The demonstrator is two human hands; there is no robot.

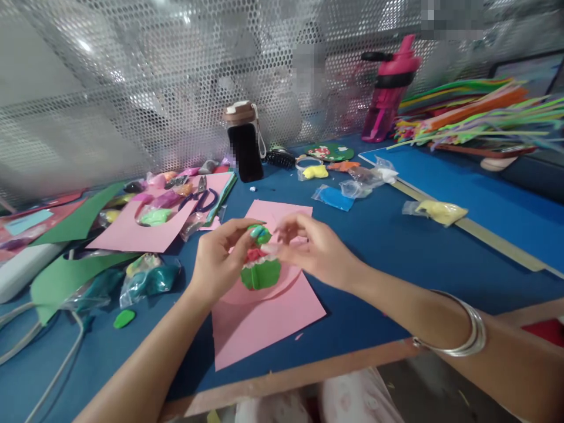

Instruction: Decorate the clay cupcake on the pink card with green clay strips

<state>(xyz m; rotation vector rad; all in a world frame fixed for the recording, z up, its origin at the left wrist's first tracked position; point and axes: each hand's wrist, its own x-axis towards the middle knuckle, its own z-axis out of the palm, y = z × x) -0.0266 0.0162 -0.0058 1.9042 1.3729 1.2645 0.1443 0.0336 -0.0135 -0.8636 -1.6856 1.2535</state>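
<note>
My left hand (215, 255) pinches a small green lump of modelling clay with blue streaks (260, 234) between thumb and fingers. Close to its right side, my right hand (308, 244) has curved fingers, the thumb apart from them, with nothing visible between. Below both hands is a green clay shape with a red and white top edge (261, 275); my fingers partly hide its upper part. It lies over a round pink paper piece (286, 285) on a pink paper sheet (268, 335).
At left lie cut green paper (83, 217), bagged clay (152, 281), a green clay disc (124, 319) and scissors (206, 200). Behind stand a phone (245, 153) against a tumbler (240, 111), and a pink bottle (390, 88). Pipe cleaners (476, 114) and a blue board (493, 205) are right.
</note>
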